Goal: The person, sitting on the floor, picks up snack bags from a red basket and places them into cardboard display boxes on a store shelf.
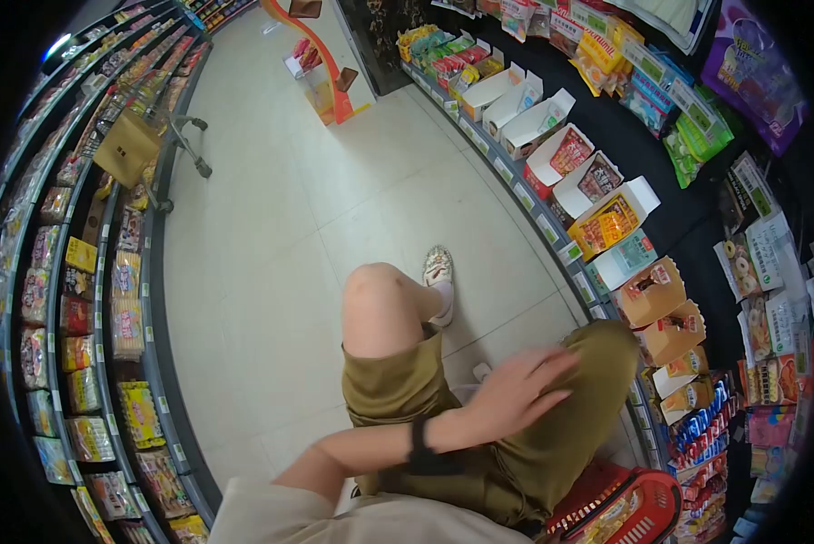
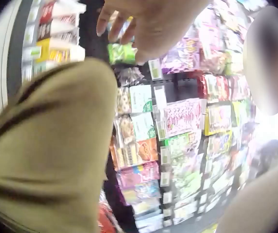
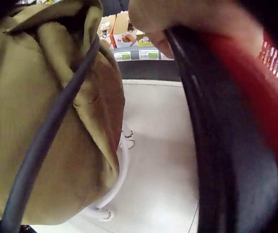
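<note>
The left hand [image 1: 516,394], a black band on its wrist, is over the olive-green trouser leg at the raised knee, fingers loosely extended and holding nothing. In the left wrist view the same hand [image 2: 151,24] shows at the top, fingers apart, with hanging snack packets behind it. A red basket [image 1: 665,508] with packets inside is at the lower right of the head view. The right wrist view shows the right hand [image 3: 192,22] gripping the black edge of the red basket [image 3: 255,82]; some of its fingers are hidden. The head view does not show the right hand.
Shelves of packaged snacks [image 1: 80,390] line the left side. On the right, open snack boxes [image 1: 606,222] stand on a low shelf beneath hanging packets [image 1: 756,72]. A trolley with a cardboard box [image 1: 127,156] is at the upper left; an orange-edged display [image 1: 334,91] is farther along the aisle.
</note>
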Demonstrator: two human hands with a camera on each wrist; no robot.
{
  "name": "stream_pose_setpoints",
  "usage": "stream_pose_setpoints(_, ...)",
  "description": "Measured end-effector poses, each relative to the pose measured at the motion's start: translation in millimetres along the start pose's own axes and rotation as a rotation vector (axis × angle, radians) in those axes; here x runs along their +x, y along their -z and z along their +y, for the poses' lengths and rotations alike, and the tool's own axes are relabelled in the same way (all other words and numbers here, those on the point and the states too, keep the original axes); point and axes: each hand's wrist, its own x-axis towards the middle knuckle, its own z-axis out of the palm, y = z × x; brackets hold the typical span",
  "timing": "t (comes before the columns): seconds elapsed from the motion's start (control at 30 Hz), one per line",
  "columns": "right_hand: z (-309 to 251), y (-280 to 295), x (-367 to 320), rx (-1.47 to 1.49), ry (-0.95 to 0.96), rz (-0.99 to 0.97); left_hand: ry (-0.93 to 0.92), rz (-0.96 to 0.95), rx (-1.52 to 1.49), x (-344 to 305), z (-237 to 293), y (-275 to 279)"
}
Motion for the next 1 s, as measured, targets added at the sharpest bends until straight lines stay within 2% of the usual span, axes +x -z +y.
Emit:
stream_pose_setpoints(0.03,0,3,1,-0.002,0.000,0.014,-0.007,0.004,-0.007,7,-1,-15)
stream_pose_setpoints(0.1,0,13,5,-0.012,0.005,0.044,0.175,0.158,-0.069,13,-11,-38)
stream_pose_setpoints(0.23,-6,5,0,0.013,-0.009,0.094,0.133,0.112,-0.127,-4,-18,-16)
stream_pose_setpoints(0.27,-5,2,-8,0.018,-0.023,0.101,-0.034,0.244,0.102,0,-14,-10)
stream_pose_setpoints(0.3,-4,0,-15,0.022,-0.036,0.109,-0.039,0.233,0.097,-2,-14,-10)
stream_pose_setpoints(0.37,-1,0,-28,0.025,-0.063,0.133,0.065,0.248,0.032,-5,-13,-12)
stream_pose_setpoints(0.4,0,2,-32,0.024,-0.072,0.146,0.060,0.242,0.022,-8,-18,-14)
stream_pose_setpoints(0.47,1,5,-33,0.025,-0.083,0.172,0.193,0.275,-0.059,-12,-32,-17)
stream_pose_setpoints(0.5,0,7,-32,0.026,-0.087,0.185,0.185,0.273,-0.067,-15,-31,-17)
stream_pose_setpoints(0.57,0,8,-34,0.027,-0.102,0.202,0.228,0.009,-0.022,-35,-25,-20)
stream_pose_setpoints(0.63,-2,5,-43,0.033,-0.125,0.209,-0.062,-0.508,-0.212,-84,-44,-44)
stream_pose_setpoints(0.67,-4,3,-46,0.036,-0.136,0.213,-0.087,-0.802,-0.356,-128,-28,-63)
stream_pose_setpoints(0.7,-3,3,-49,0.035,-0.146,0.218,-0.111,-1.092,-0.504,-141,0,-65)
stream_pose_setpoints(0.73,-2,4,-51,0.034,-0.155,0.225,-0.115,-1.099,-0.508,-134,1,-64)
stream_pose_setpoints(0.8,-4,-3,-61,0.044,-0.182,0.235,0.141,-0.447,-0.409,-93,-11,-45)
stream_pose_setpoints(0.83,-4,-2,-68,0.041,-0.193,0.237,0.345,-0.222,-0.201,-73,-22,-40)
stream_pose_setpoints(0.87,-9,2,-71,0.038,-0.200,0.236,0.374,-0.056,-0.237,-42,-31,-24)
stream_pose_setpoints(0.9,-21,7,-71,0.068,-0.201,0.215,0.399,0.077,-0.110,-20,-41,-14)
stream_pose_setpoints(0.97,-39,14,-69,0.113,-0.207,0.205,0.180,0.377,0.158,6,-68,-8)
stream_pose_setpoints(1.0,-45,18,-69,0.094,-0.213,0.179,0.168,0.369,0.155,3,-84,-10)
